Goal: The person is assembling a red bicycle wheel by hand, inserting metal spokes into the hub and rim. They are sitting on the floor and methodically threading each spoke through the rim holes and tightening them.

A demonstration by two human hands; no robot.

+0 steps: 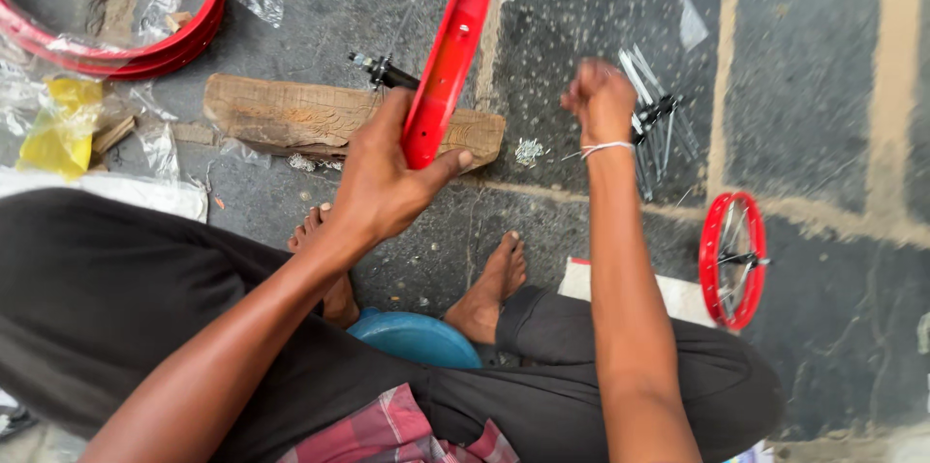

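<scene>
the left hand (383,177) clasps a red wheel rim (448,66) by its lower edge, holding it on edge just above the wooden block (320,119). it looks like stiff, light metal, glossy and likely slick, best gripped across the channel as it is now. a black hub (383,71) shows just left of the rim. right of the rim, the right hand (601,100) is clenched, perhaps pinching something small. beyond it lie loose silver spokes (654,124).
</scene>
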